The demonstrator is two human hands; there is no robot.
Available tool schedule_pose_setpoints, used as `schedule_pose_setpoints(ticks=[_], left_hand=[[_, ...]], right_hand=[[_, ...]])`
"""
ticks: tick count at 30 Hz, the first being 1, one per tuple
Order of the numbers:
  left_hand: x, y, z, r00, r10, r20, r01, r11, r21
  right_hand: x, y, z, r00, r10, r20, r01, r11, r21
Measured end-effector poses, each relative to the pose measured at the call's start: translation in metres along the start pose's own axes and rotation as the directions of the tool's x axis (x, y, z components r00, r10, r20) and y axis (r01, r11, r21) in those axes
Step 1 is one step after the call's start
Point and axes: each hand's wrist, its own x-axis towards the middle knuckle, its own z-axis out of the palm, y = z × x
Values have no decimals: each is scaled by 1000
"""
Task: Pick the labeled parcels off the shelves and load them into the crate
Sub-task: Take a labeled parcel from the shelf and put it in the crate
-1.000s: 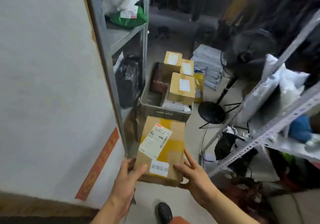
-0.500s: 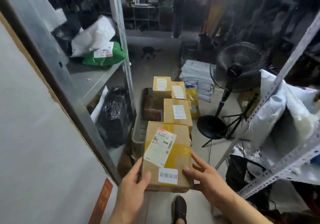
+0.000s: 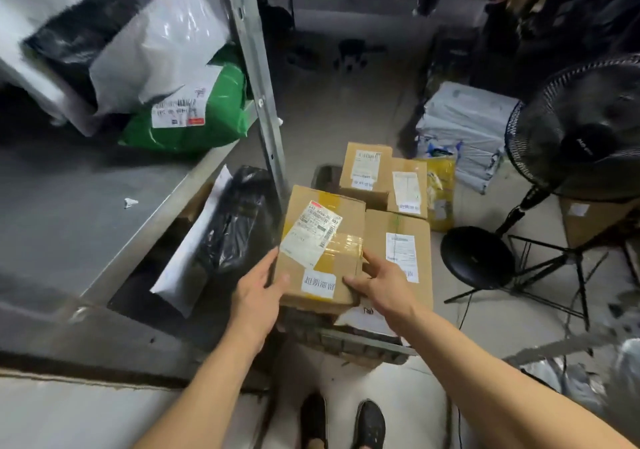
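I see a dim room with a gray floor (image 3: 346, 112). A metal shelf (image 3: 79, 213) stands on the left, held up by a silver post (image 3: 254, 67). A black fan (image 3: 585, 129) stands on the right beside a round black stool (image 3: 476, 258).

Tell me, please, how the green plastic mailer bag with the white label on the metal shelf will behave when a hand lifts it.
The green plastic mailer bag will probably be floppy: its skin is creased and bulges unevenly. Its glossy film may slip in the fingers. The white plastic bag leans on top of it, so that one may slide off when the green one is pulled.
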Motion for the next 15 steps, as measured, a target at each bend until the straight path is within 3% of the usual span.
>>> schedule_pose_setpoints(ticks=[6, 15], left_hand=[[49, -14, 20, 993, -84, 81, 84, 996, 5], [82, -37, 26, 974, -193, 117, 185, 980, 76]], right_hand=[[46, 9, -4, 991, 69, -111, -96, 962, -257], [74, 37, 0, 982, 49, -185, -106, 944, -314]])
